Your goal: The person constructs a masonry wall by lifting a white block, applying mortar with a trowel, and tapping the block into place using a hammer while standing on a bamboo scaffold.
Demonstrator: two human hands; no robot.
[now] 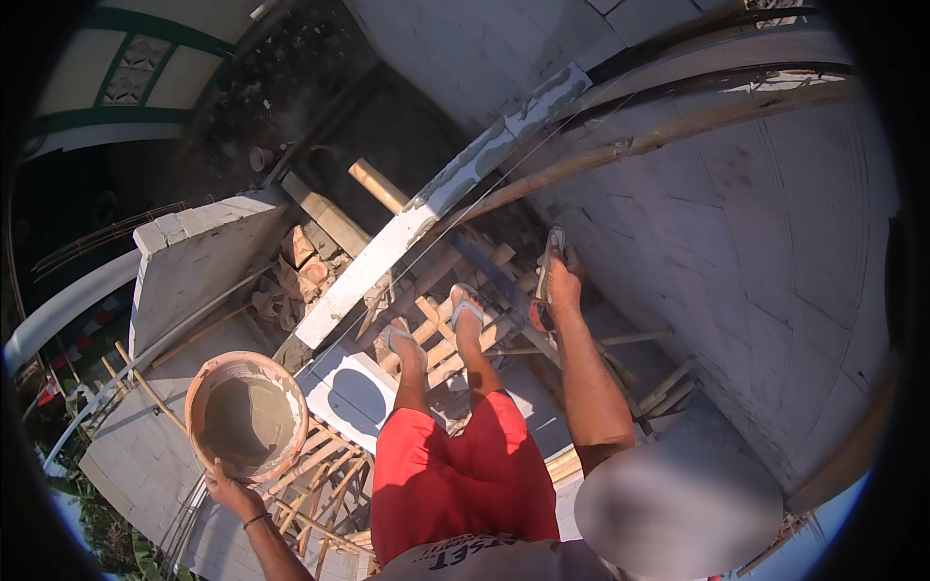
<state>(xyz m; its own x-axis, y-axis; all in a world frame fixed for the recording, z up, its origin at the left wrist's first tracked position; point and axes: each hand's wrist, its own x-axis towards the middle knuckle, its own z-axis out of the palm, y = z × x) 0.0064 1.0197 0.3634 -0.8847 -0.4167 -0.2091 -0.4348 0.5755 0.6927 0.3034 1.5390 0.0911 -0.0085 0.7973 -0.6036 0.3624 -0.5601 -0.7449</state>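
Observation:
My left hand (231, 492) grips the lower rim of a round orange-brown bucket (201, 392), which holds wet grey mortar (254, 416). Out to the right, my right hand (562, 279) is closed around a narrow, mortar-smeared tool that looks like a trowel (554, 240); its full shape is hard to make out. Ahead of my feet runs the narrow top of a white block wall (363, 276). Grey mortar is spread along the far part of that top, while the near end is bare white. A thin string (455, 221) stretches beside it.
My sandalled feet stand on wooden slats (455, 360). A tall grey block wall (736, 223) rises at right, with a bamboo pole (601, 155) across it. Broken rubble (305, 266) lies ahead left, near a block wall stub (199, 242). Bamboo scaffolding (325, 484) shows below the bucket.

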